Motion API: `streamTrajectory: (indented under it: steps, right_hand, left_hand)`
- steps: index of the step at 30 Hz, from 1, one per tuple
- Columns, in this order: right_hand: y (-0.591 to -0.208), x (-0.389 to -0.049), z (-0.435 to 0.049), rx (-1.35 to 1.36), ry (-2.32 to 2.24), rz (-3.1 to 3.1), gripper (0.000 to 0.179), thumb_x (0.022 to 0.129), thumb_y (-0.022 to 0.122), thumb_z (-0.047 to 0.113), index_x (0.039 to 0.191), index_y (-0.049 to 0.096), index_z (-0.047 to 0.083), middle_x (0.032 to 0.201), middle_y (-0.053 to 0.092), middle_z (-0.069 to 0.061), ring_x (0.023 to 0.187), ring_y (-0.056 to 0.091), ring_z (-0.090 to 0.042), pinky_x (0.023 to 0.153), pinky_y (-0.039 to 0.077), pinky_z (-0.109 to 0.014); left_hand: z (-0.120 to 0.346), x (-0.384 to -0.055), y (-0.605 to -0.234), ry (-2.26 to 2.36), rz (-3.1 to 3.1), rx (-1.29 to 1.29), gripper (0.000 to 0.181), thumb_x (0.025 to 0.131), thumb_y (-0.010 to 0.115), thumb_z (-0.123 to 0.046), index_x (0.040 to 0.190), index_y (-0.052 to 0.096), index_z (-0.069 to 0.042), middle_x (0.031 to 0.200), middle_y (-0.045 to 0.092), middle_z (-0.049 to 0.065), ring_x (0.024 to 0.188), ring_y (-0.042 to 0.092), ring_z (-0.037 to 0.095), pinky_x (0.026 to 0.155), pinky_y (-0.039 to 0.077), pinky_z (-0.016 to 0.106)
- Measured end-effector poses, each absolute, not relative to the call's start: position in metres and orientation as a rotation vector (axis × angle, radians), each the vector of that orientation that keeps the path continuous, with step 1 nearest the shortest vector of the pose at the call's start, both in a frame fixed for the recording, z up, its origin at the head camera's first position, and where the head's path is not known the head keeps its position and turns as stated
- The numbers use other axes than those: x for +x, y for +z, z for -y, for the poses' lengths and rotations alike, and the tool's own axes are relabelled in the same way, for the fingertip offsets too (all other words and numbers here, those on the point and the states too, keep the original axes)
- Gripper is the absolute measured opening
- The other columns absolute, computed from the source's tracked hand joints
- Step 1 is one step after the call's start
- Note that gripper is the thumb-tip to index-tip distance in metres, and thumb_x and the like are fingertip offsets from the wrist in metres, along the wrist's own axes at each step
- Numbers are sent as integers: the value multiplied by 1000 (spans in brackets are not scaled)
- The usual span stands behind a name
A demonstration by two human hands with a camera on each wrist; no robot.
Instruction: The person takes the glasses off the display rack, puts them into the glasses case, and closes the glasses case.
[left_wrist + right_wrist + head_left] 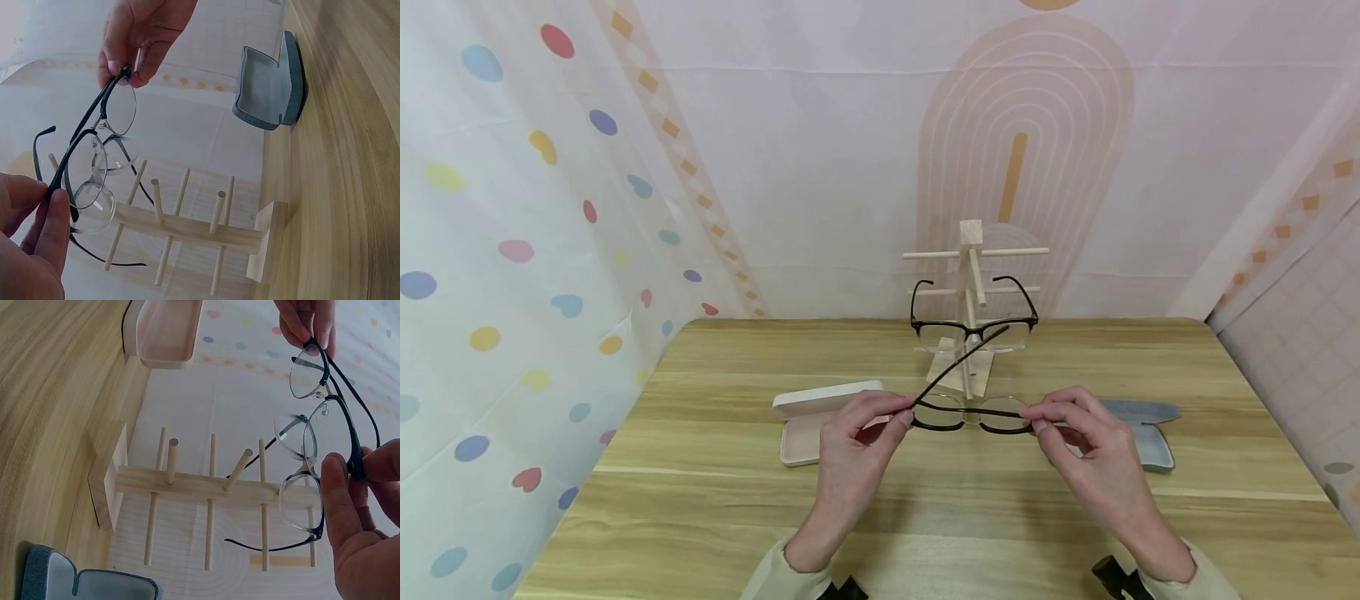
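Note:
Between both hands, above the table, is a pair of eyeglasses with black upper rims and thin clear lower edges. My left hand pinches its left hinge corner between thumb and fingers; my right hand pinches the right corner. One temple lies folded across the lenses, while the other slants up and away from the left corner. Behind them a wooden display stand carries a second pair of black-and-clear glasses, temples pointing back. In the right wrist view the held glasses hang near the stand's pegs.
An open white case with a pale pink inside lies left of the stand, partly behind the left hand. An open grey-blue case lies to the right, partly behind the right hand. A patterned curtain hangs behind the wooden table.

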State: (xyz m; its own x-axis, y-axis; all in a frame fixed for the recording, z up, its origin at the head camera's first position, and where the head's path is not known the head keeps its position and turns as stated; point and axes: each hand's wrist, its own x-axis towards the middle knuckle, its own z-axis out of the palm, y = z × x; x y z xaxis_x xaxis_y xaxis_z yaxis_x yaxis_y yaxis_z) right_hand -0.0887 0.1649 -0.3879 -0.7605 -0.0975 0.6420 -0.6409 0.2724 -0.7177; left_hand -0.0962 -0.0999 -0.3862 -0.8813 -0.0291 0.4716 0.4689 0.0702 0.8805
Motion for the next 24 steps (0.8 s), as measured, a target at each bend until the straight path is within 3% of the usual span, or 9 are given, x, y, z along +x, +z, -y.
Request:
streamTrajectory:
  steps: [24]
  right_hand:
    - [-386,-87,-165,635,1500,2103,33,89,64,-21,103,78,4,101,65,-6,86,69,-9,74,58,-16]
  left_hand:
    - [101,-95,-385,-1806,2082,-422,22,84,73,13,94,82,-4,100,71,5,90,71,15,80,63,33]
